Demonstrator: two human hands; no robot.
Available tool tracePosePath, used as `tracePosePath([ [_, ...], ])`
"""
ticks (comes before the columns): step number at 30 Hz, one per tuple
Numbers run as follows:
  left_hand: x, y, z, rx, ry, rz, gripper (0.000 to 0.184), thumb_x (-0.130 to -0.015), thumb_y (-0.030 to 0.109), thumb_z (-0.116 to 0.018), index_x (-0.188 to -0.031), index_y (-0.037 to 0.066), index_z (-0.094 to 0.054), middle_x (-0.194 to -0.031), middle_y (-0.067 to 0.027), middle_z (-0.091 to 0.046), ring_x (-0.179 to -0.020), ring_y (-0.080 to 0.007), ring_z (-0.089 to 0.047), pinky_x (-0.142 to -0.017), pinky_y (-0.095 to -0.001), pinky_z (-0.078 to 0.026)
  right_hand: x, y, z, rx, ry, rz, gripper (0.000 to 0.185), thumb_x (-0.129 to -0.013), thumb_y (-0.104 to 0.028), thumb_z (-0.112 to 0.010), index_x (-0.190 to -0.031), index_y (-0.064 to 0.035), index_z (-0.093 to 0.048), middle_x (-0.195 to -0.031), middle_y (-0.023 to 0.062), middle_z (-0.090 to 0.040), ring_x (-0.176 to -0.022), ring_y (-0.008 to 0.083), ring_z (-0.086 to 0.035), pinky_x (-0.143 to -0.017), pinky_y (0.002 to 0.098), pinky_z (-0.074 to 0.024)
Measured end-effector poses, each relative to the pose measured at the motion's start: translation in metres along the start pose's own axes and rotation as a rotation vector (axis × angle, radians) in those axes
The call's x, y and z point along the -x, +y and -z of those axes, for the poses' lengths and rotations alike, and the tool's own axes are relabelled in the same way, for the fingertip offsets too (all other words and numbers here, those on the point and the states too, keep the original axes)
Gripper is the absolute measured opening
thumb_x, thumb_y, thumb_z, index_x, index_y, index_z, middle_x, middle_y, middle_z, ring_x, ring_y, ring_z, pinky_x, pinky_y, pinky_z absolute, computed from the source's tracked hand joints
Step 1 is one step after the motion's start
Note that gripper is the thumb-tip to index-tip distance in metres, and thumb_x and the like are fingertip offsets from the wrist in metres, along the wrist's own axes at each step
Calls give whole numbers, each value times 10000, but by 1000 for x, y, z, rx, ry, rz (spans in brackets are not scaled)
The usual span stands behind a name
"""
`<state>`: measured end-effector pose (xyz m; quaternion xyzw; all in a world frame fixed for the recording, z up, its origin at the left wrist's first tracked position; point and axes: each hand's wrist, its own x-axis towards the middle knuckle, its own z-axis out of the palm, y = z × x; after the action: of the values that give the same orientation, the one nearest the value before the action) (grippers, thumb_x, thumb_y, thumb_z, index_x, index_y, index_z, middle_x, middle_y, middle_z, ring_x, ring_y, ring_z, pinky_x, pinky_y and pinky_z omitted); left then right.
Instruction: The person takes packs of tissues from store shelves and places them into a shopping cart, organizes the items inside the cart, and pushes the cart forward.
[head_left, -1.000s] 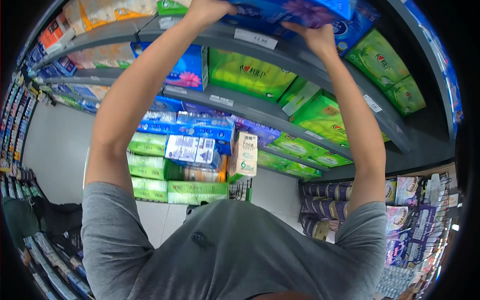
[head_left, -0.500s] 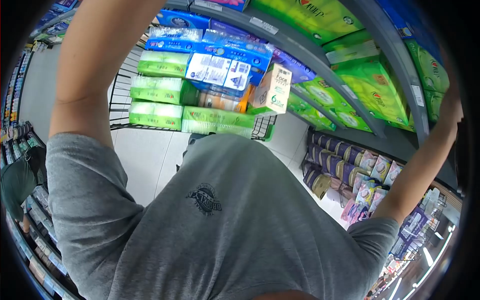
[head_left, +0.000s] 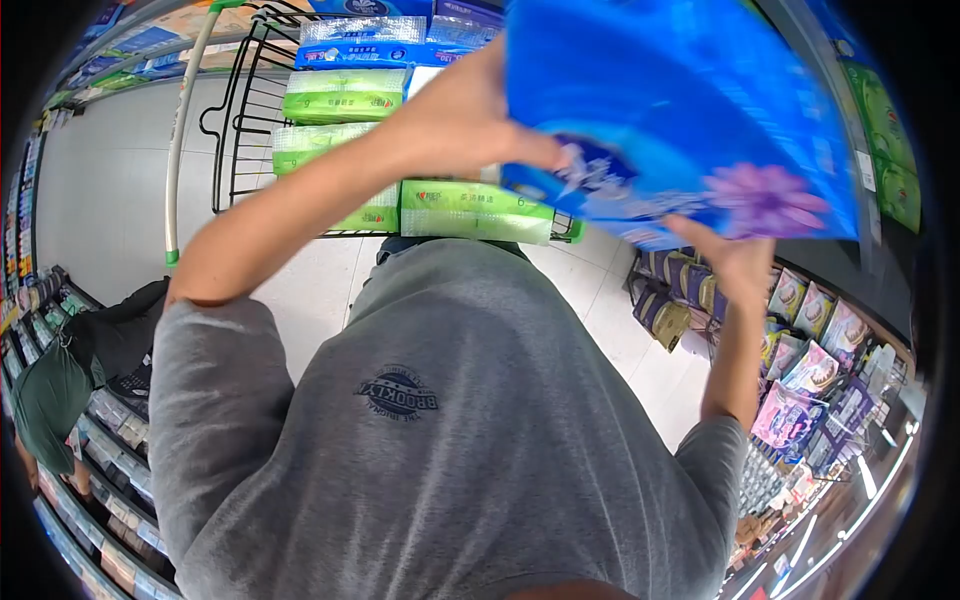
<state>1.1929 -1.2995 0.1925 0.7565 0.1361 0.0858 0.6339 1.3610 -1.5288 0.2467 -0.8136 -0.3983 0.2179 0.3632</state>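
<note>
A large blue package with a pink flower print (head_left: 670, 110) is held up at the upper right, above the cart's right side. My left hand (head_left: 480, 125) grips its left edge, the thumb lying across the front. At its lower edge is my right hand (head_left: 725, 258), with fingers against the package; part of them is hidden. Below and left of the package, the black wire cart (head_left: 240, 150) holds green tissue packs (head_left: 475, 210) and blue tissue packs (head_left: 360, 55) in stacked rows. The blue package and my left forearm cover part of this load.
Shelves with green packs (head_left: 885, 150) run along the right. Purple rolls and pink packs (head_left: 790, 415) hang at the lower right. Another person in dark green (head_left: 55, 385) bends at the left shelves. A pale pole (head_left: 185, 140) stands beside the cart.
The blue package, at the upper shelf one second ago, is now lower and nearer, between both hands. My hands have come back into view, and the cart appears higher up and partly covered.
</note>
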Motion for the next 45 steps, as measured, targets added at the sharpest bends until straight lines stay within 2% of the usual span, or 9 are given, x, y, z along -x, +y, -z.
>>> tracePosePath([
  [1, 11, -30, -7, 6, 104, -103, 566, -621, 223, -816, -1080, -8, -580, -957, -112, -639, -888, -208, -596, -823, -335, -465, 1, 9, -21, -141, -46, -3, 836, -589, -140, -858, -1237, 75, -376, -1174, 161, -510, -1082, 237, -512, -963, 363, -389],
  [3, 32, -54, -2, 117, -20, 131, 753, -581, 184, -784, -1226, -22, -455, -1132, -173, -584, -1041, -280, -568, -931, -354, -427, 3, 27, -55, -340, -147, -69, 834, -587, -113, -852, -1245, 71, -373, -1183, 167, -521, -1093, 231, -518, -974, 366, -389],
  [11, 53, -130, 24, 339, 67, 346, 431, -620, -14, -719, -1037, 0, -613, -957, -102, -652, -892, -187, -610, -793, -316, -484, -14, 47, -140, -173, -119, -61, 782, -578, -117, -853, -1202, 42, -411, -1170, 161, -554, -1080, 220, -540, -925, 341, -433],
  [17, 67, -167, 27, 202, 116, 332, 409, -653, 137, -776, -1015, 15, -629, -984, -98, -661, -892, -187, -621, -830, -326, -482, -27, 79, -162, -19, -119, -17, 829, -577, -183, -854, -1242, -16, -387, -1157, 184, -536, -1030, 286, -570, -852, 365, -469],
  [20, 89, -188, 8, -186, 209, 227, 360, -742, 255, -705, -1034, 60, -629, -1056, -85, -641, -954, -211, -602, -845, -333, -472, -23, 88, -168, 37, -118, 248, 860, -605, -155, -819, -1298, 5, -335, -1192, 206, -495, -1106, 334, -516, -922, 388, -421],
  [23, 109, -221, -9, -329, 249, 206, 351, -746, 251, -700, -1033, 62, -630, -1052, -87, -642, -949, -213, -603, -840, -335, -473, -23, 81, -169, 158, -89, 492, 888, -586, -102, -799, -1320, 16, -314, -1257, 226, -443, -1184, 375, -445, -984, 408, -368],
  [28, 126, -255, -32, -440, 268, 219, 336, -753, 246, -691, -1029, 65, -632, -1044, -92, -643, -940, -217, -605, -833, -339, -474, -16, 79, -182, 196, -89, 535, 931, -536, -77, -791, -1322, 18, -301, -1332, 234, -369, -1266, 393, -348, -1045, 427, -320],
  [39, 131, -257, -24, -481, 253, 218, 303, -768, 234, -672, -1023, 72, -637, -1028, -102, -646, -921, -225, -608, -815, -346, -476, -10, 126, -204, -144, -81, 248, 900, -603, -207, -820, -1317, -6, -312, -1305, 214, -390, -1215, 353, -418, -1004, 413, -348],
  [45, 112, -219, -23, -268, 428, 112, 263, -749, 196, -673, -982, 77, -647, -965, -94, -663, -886, -234, -623, -775, -345, -484, -25, 146, -206, 29, -157, 301, 892, -586, -238, -843, -1297, -16, -353, -1242, 182, -457, -1130, 312, -502, -931, 390, -410],
])
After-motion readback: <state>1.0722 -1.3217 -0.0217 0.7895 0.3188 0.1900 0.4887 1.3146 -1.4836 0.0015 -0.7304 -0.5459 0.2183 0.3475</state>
